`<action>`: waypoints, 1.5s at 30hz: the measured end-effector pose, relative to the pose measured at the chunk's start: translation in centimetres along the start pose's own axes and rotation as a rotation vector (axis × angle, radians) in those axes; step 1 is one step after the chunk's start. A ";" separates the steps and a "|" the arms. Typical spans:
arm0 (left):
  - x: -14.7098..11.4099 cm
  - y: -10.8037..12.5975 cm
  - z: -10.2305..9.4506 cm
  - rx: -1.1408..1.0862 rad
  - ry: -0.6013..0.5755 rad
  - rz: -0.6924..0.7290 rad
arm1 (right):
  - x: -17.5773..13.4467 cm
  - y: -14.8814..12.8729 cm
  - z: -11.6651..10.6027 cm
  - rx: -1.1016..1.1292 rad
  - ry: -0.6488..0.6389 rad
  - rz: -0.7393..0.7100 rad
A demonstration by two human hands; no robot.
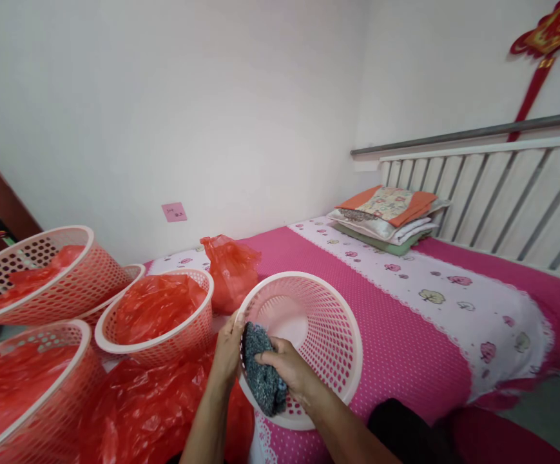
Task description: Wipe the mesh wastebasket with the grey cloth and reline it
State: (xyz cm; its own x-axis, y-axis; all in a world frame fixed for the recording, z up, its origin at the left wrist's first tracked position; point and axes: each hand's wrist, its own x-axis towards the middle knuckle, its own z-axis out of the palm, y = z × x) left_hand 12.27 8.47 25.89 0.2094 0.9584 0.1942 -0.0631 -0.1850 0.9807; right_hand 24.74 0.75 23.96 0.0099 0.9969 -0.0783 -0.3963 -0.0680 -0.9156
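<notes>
Pink perforated plastic basket point(325, 335) lies tipped on its side on the bed point(405, 348), mouth toward the camera, white rim, nothing inside. Left hand point(229, 351) grip closed on the rim's left edge. Right hand point(284, 370) grip clamped around a dark blue-grey speckled cloth point(260, 377), pressed at the basket's opening.

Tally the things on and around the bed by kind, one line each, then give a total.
Pink baskets: 5, one empty and tipped, held by the left hand
Loose red bags: 2, one knotted
Grey cloth in the right hand: 1
Stack of folded bedding: 1
Total: 9
</notes>
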 end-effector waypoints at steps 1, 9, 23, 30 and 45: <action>0.0 0.1 0.0 -0.009 -0.004 0.001 | -0.1 0.0 0.1 0.014 0.004 0.003; 0.1 0.1 0.0 0.005 -0.016 0.037 | -0.8 -0.3 0.1 -0.103 0.004 -0.061; 0.1 0.0 -0.3 -0.094 -0.073 0.000 | -4.4 -2.3 -0.8 -0.556 -0.232 -0.091; 0.0 -0.2 -0.2 -0.144 -0.097 0.018 | -6.3 -3.0 -2.0 -0.950 -0.307 -0.197; -0.6 1.1 0.5 -0.247 -0.070 -0.027 | -10.3 1.5 -4.7 -1.380 -0.117 -0.333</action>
State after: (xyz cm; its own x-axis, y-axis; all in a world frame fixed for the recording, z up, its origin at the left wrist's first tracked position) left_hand 12.61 7.61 26.82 0.2810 0.9432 0.1771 -0.2909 -0.0921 0.9523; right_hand 28.39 -9.86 21.51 -0.1783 0.9667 0.1836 0.8080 0.2503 -0.5334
